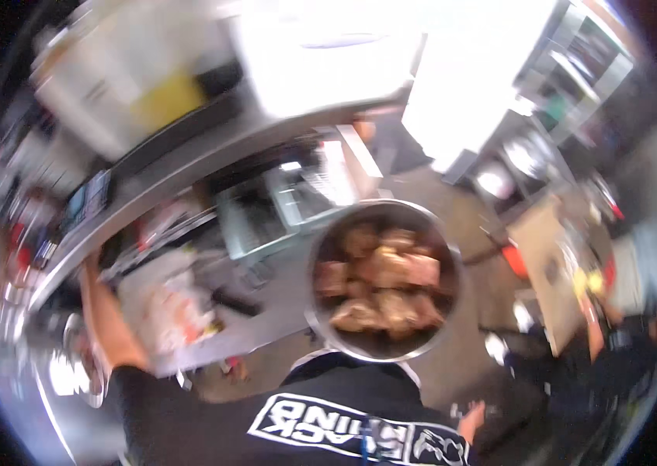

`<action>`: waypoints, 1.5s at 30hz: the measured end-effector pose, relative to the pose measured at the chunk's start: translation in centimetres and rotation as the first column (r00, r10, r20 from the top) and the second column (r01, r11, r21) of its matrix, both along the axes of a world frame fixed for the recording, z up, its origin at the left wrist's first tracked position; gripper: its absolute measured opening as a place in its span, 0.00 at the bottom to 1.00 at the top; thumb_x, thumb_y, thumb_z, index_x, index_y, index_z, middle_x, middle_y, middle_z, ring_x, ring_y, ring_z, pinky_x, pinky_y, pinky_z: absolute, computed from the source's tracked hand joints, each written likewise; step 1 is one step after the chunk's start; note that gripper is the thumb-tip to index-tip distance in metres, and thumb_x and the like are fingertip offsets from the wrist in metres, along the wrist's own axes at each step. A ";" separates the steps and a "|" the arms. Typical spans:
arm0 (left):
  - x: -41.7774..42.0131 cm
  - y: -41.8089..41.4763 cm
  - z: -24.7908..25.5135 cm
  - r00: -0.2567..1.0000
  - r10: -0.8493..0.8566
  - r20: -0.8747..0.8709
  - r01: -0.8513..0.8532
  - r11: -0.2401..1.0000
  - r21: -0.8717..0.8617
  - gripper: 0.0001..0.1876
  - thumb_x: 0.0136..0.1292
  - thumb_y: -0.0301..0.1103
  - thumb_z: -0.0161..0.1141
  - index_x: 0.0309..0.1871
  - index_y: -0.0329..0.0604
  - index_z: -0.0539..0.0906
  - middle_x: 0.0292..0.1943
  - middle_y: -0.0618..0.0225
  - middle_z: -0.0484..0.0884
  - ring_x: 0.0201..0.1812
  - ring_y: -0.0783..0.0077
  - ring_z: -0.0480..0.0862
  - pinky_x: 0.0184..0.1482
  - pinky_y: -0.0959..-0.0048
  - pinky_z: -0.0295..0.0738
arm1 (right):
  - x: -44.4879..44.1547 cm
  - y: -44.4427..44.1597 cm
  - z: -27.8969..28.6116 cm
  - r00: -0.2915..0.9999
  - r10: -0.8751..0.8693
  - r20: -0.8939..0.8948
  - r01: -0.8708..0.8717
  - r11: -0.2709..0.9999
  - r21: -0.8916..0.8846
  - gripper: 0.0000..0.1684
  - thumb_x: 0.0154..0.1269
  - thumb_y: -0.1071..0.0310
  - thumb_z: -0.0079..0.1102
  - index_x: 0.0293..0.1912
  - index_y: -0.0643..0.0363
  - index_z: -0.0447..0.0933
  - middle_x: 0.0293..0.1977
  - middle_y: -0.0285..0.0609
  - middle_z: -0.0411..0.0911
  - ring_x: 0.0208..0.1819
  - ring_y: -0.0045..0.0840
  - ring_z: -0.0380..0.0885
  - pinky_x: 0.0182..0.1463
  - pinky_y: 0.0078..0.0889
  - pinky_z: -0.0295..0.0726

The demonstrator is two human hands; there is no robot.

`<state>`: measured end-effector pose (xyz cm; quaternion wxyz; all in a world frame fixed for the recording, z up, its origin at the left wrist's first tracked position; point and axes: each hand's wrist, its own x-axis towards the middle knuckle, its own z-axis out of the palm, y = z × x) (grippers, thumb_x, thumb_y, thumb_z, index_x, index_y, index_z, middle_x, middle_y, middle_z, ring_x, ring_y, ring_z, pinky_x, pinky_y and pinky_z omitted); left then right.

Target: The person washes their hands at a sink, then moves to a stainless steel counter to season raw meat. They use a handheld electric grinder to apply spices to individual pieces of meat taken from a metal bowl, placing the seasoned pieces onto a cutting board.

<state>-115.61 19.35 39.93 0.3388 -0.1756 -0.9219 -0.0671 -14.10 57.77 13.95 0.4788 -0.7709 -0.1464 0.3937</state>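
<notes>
A round metal pot with browned chunks of meat inside is in front of my torso; what bears it does not show. At the left my bare forearm reaches up to the metal shelf, where my left hand is blurred and partly hidden by the shelf edge. Beside that arm, a pale board or sheet holds orange-red pieces, with a dark-handled object to its right. My right hand shows blurred at the right edge of my black shirt, low and away from the pot; its fingers are unclear.
Clear rectangular containers stand on the metal counter beneath a long metal shelf. At the right, another person's arms are at a table with a brown board and yellow items. The view is strongly motion-blurred.
</notes>
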 end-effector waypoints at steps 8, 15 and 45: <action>31.2 29.0 -7.7 0.520 -0.800 0.298 0.708 0.599 0.374 0.23 0.65 0.44 0.56 0.61 0.45 0.74 0.52 0.59 0.80 0.47 0.61 0.80 0.47 0.65 0.76 | 0.3 3.6 -0.6 0.975 -0.143 0.169 0.146 0.989 -0.005 0.16 0.55 0.66 0.64 0.35 0.71 0.75 0.23 0.47 0.79 0.24 0.30 0.80 0.28 0.31 0.81; 43.0 33.2 -11.0 0.344 -0.780 0.523 0.776 0.550 0.310 0.24 0.64 0.43 0.56 0.61 0.44 0.74 0.52 0.58 0.80 0.47 0.62 0.80 0.47 0.66 0.77 | 1.1 2.3 -1.8 0.964 -0.128 0.231 0.174 0.966 -0.189 0.15 0.59 0.64 0.63 0.30 0.69 0.77 0.21 0.45 0.79 0.21 0.26 0.79 0.25 0.30 0.78; 41.3 32.2 12.5 0.543 -0.501 0.674 0.537 0.824 0.180 0.19 0.63 0.35 0.61 0.56 0.41 0.77 0.37 0.65 0.81 0.38 0.73 0.79 0.43 0.74 0.73 | 15.7 12.8 -7.2 0.995 -0.020 0.098 0.045 0.962 -0.269 0.13 0.57 0.66 0.63 0.30 0.70 0.78 0.23 0.45 0.80 0.22 0.25 0.80 0.27 0.29 0.80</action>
